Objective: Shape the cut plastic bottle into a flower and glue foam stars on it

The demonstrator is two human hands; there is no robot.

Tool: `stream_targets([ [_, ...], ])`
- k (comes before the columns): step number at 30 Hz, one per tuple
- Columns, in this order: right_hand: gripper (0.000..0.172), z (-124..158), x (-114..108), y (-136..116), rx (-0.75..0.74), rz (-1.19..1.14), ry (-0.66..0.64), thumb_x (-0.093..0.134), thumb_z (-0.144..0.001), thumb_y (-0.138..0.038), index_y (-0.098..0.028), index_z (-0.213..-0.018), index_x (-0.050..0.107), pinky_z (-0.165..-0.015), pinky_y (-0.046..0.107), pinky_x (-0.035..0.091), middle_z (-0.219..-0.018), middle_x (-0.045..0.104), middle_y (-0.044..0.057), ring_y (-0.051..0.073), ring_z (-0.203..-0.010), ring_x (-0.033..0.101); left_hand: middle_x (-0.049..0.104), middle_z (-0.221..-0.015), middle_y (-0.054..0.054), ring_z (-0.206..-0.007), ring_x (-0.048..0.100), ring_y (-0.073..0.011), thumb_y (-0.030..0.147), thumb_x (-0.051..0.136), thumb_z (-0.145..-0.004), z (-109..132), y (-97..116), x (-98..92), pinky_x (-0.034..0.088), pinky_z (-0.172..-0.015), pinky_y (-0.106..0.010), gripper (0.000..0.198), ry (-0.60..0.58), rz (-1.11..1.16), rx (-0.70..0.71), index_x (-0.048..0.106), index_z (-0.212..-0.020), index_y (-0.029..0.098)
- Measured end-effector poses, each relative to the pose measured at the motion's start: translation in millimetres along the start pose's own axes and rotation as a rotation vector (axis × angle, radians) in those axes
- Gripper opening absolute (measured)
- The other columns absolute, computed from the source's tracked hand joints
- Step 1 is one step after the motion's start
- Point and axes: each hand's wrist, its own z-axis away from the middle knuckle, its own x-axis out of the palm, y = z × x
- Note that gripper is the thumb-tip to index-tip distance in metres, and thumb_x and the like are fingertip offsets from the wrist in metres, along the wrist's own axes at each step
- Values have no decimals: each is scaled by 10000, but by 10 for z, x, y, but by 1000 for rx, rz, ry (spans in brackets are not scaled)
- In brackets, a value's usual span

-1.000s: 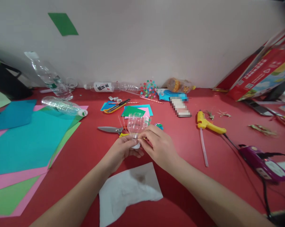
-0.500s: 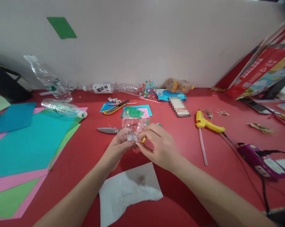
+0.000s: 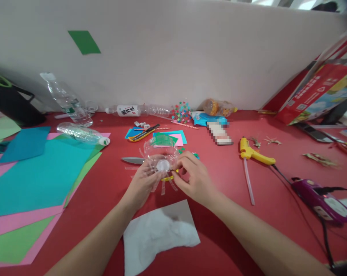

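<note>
1. The clear plastic piece is held above the red table, between the two hands, with its white cap turned toward the camera. Narrow cut strips are spread from it to the left and downward.
2. The piece is gripped at its left side by the left hand; the fingers are clamped on it and partly seen through the plastic.
3. The right edge of the piece, beside the cap, is pinched between the thumb and index finger of the right hand.
4. The scissors are partly hidden by the left hand and the piece; the blades are exposed at the left.
5. A white sheet is laid in front of the hands, on the near side.
6. The yellow glue gun is placed well to the right, with a translucent stick extending from it.
7. The utility knife is positioned beyond the scissors.
</note>
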Motion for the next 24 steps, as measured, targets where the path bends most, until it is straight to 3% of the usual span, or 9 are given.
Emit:
stream_targets([
  [4,81,19,45,7,25,-9,-26,539,-857,-156,-203,-794,520,-639,248,464,-846,571,25,125,-723,537,727,-1020,-21,-918,665,-178,233,816,-683,-26,-58,-44,504,-820,-261,417,-35,-57,34,663,-1071,241],
  [9,79,22,36,44,57,-17,-14,526,-859,-137,-200,-812,530,-646,256,464,-846,564,26,134,-760,541,732,-947,-15,-845,665,-162,267,798,-722,-26,-65,-42,522,-805,-277,367,-67,-31,6,679,-1068,226],
  [13,102,-138,-174,7,27,-33,21,511,-874,-151,-211,-792,513,-650,276,472,-832,563,20,135,-743,535,740,-794,-11,-715,675,-154,274,788,-732,-7,-4,-19,528,-743,-292,402,-99,16,-37,670,-1112,214],
  [18,135,-523,-532,-251,-94,-3,136,531,-856,-155,-229,-746,509,-639,296,468,-773,563,5,149,-745,536,747,-858,-39,-734,677,-161,323,793,-720,6,65,16,531,-727,-293,300,-89,16,-63,713,-974,185],
  [24,119,-691,-546,-329,-85,11,-48,592,-853,-136,-209,-928,646,-826,318,493,-976,633,32,159,-947,589,750,-948,-56,-730,667,-150,303,765,-754,-6,39,-12,522,-736,-292,279,-129,17,-46,728,-1011,203],
])
